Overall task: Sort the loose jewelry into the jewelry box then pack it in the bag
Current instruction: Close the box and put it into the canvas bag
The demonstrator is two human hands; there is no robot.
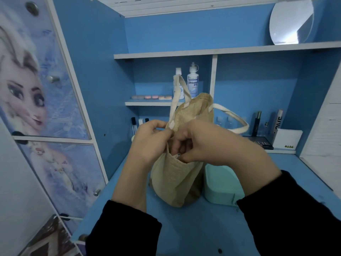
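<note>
A beige woven bag (175,178) with cream handles stands upright on the blue desk (203,230). My left hand (149,143) pinches the near edge of the bag's mouth at its left side. My right hand (212,143) curls its fingers over the same edge, pinching near a small metal zipper pull. Directly to the right of the bag lies a mint-green jewelry box (221,189), lid closed, partly hidden behind my right wrist. No loose jewelry is visible.
Shelves at the back hold two white bottles (192,82) and small round compacts (151,97). Cosmetics and a white box (287,140) stand at the back right. A round mirror (291,23) sits on the top shelf. A picture-covered cabinet door (36,80) is at the left.
</note>
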